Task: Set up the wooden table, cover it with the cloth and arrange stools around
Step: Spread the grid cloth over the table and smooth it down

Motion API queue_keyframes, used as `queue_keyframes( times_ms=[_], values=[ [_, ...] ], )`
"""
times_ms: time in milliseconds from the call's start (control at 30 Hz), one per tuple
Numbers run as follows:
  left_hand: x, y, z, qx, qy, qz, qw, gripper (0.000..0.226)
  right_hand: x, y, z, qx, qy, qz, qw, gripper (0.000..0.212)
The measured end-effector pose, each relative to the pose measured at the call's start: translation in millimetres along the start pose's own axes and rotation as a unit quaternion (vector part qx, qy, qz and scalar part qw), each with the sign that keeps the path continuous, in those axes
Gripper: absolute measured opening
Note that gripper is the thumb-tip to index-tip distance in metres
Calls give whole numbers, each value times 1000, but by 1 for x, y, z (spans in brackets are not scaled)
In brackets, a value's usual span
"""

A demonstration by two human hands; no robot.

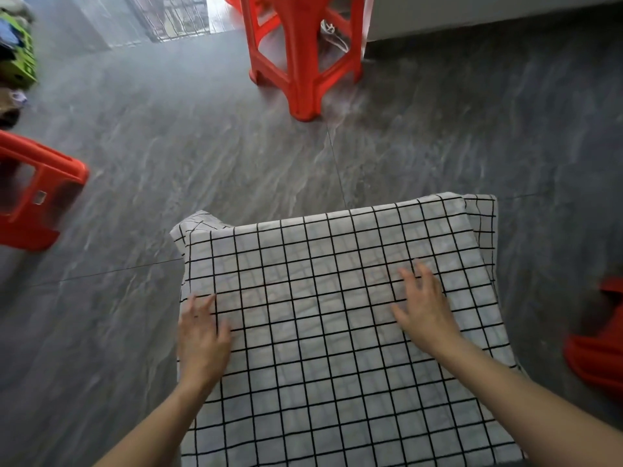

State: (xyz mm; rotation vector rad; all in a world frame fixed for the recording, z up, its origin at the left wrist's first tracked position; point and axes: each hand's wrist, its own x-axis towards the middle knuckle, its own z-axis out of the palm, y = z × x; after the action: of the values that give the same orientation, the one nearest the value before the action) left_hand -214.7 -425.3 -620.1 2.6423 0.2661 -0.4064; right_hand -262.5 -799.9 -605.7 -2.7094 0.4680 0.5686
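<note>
A white cloth (320, 264) with a black grid lies spread over the table, which it hides entirely; its corners hang over the far left and far right. My left hand (202, 335) rests flat near the cloth's left edge, fingers apart. My right hand (424, 305) lies flat on the cloth right of centre, fingers spread. A red plastic stool (303, 62) stands upright beyond the table. A second red stool (30, 193) is at the left edge of view. Part of a third red stool (603, 352) shows at the right.
Grey marble-look floor tiles (168, 146) surround the table. A white wall base (472, 15) runs at the back right. Green and mixed items (17, 59) are piled at the far left. A metal grille (168, 18) is at the back.
</note>
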Motion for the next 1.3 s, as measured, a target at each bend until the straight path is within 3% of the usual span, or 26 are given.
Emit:
queue_keyframes(
  times_ms=[67,133,200,400,600,767,900,967,1067,1167,1233,1300],
  values=[
    [0,-9,-8,-86,-13,-197,977,49,-3,8,-1,-28,-4,24,999,73],
    [-1,-21,-12,-130,-81,-307,939,35,-6,13,0,-55,-32,38,997,85],
    [-3,-36,-14,-141,-110,-283,942,24,-5,10,2,-55,-49,53,996,93],
    [-3,-48,-30,-77,-45,-197,976,29,0,-12,5,-16,-60,102,993,99],
    [10,-83,-70,-70,-23,-205,976,23,-5,-19,6,-21,-91,87,992,97],
    [11,-104,-83,-44,-119,-221,967,29,-9,-19,9,-36,-95,73,992,100],
    [10,-90,-68,-4,-151,-193,970,33,-10,-10,2,-70,-88,61,992,97],
    [11,-77,-58,31,-165,-211,963,45,-9,-2,-2,-72,-85,70,991,97],
    [4,-53,-46,88,-141,-298,940,92,-10,12,-6,-74,-70,112,988,90],
    [-7,-26,-28,37,-118,-248,961,83,-15,26,-3,1,-30,203,979,78],
    [-8,-13,-11,-4,-143,-190,971,78,-18,35,0,39,-22,265,963,84],
    [-8,2,0,-88,-148,-225,959,82,-20,44,3,51,-20,287,956,92]
  ],
)
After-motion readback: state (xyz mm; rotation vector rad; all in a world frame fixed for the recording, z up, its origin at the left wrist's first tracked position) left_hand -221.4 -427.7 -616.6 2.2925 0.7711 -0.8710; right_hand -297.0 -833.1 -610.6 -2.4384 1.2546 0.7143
